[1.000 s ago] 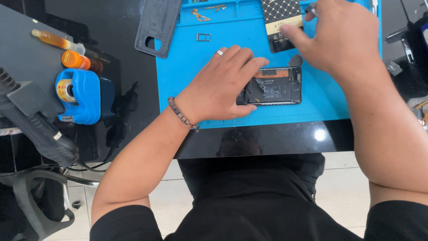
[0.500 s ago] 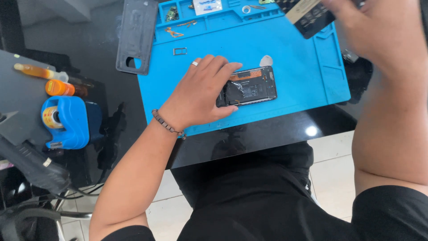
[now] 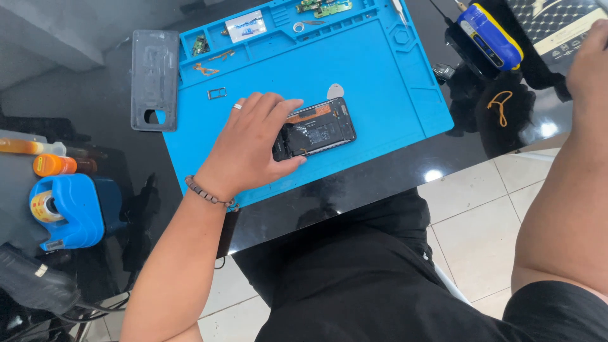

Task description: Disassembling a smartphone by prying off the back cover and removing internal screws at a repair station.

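Head view only. An opened black smartphone with its back cover off and internals exposed (image 3: pixel 315 130) lies flat on the bright blue silicone repair mat (image 3: pixel 380 82), a little nearer the mat's near edge than its far one. The phone's long axis runs left to right across the mat, its right end tipped slightly away from the person.

The left hand (image 3: pixel 250 149) rests over the phone's left end: fingers spread along the far long edge, thumb at the near long edge. It pins the phone to the mat rather than lifting it; a pinching hold across the width, phone flat on the mat. A ring shows on one finger, a beaded bracelet (image 3: pixel 209 195) at the wrist.

The right hand (image 3: pixel 589 60) is at the frame's upper right edge, well apart from the phone, near a dark patterned box (image 3: pixel 554 25). Its fingers are cut off by the frame; I cannot tell whether it is clenched or released.

The left hand is by far the nearer; the phone's free right end points toward the right arm.

Just beyond the phone's far edge: a pale grey triangular pick (image 3: pixel 335 91). Left of the mat: a grey phone back cover (image 3: pixel 154 79).
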